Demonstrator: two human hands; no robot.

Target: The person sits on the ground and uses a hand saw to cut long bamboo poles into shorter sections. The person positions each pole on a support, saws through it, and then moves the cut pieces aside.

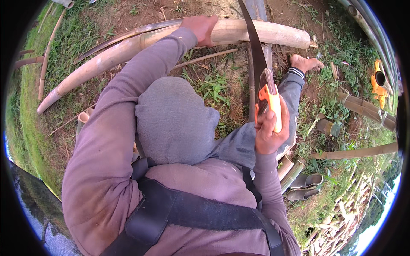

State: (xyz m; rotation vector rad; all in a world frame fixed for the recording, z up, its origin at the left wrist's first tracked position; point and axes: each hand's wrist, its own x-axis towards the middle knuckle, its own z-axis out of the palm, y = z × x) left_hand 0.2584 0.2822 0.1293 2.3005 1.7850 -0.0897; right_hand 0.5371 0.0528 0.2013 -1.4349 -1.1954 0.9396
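Observation:
A thick pale bamboo pole (273, 33) lies crosswise in front of me, its left part curving toward me in the picture. My left hand (202, 30) is wrapped over it, thumb side hidden. My right hand (272, 128) grips the orange handle of a handsaw (258, 55), whose dark blade crosses above the pole to the right of my left hand. Whether the teeth touch the bamboo I cannot tell. Beneath the pole runs a grey support beam (267, 55). A split dark strip (128, 33) lies along the pole's far side.
My bare foot (305, 63) rests on the ground near the pole's right end. To the right lie a tied bamboo bundle (367, 112), an orange object (378, 87), a pair of boots (305, 187) and a heap of bamboo pieces (337, 222). Cut bamboo tubes (292, 173) stand beside my right forearm.

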